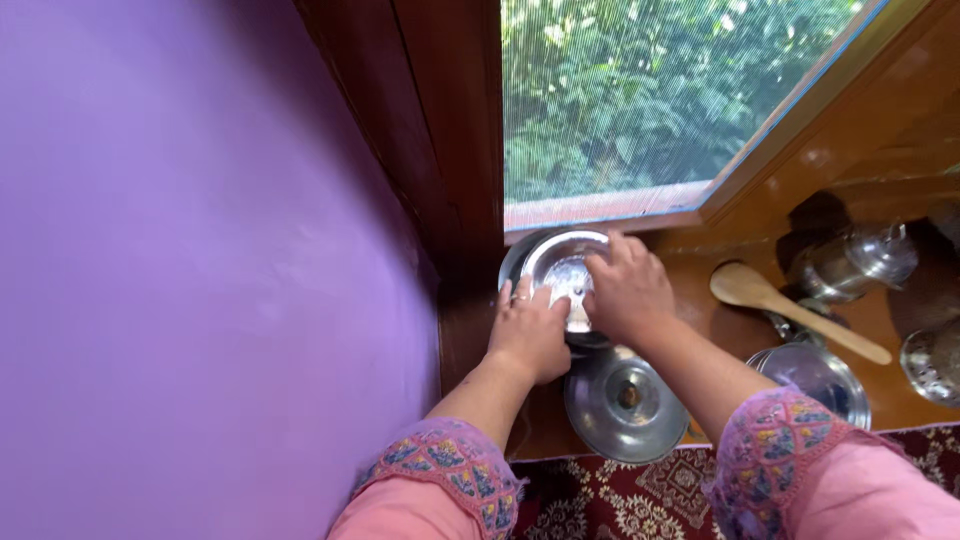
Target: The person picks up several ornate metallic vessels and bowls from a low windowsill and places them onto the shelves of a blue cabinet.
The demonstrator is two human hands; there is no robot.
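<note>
Both hands on the steel bowl at the far left, under the window: left hand grips its near rim to steady it, right hand closed over its right edge. Lid lies just near.

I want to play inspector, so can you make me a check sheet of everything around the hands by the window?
Surface: brown wooden sill, shiny, below the window.
Job's things: steel bowl in the corner; both hands on it.
Clutter: round steel lid in front of the bowl; wooden spoon; steel jug; another steel pot; metal thing at the right edge.
Hands: left hand on the bowl's near rim; right hand on its right side, fingers curled over the rim.
Cables: nothing seen.
Surroundings: purple wall, window with green leaves outside, patterned rug.
</note>
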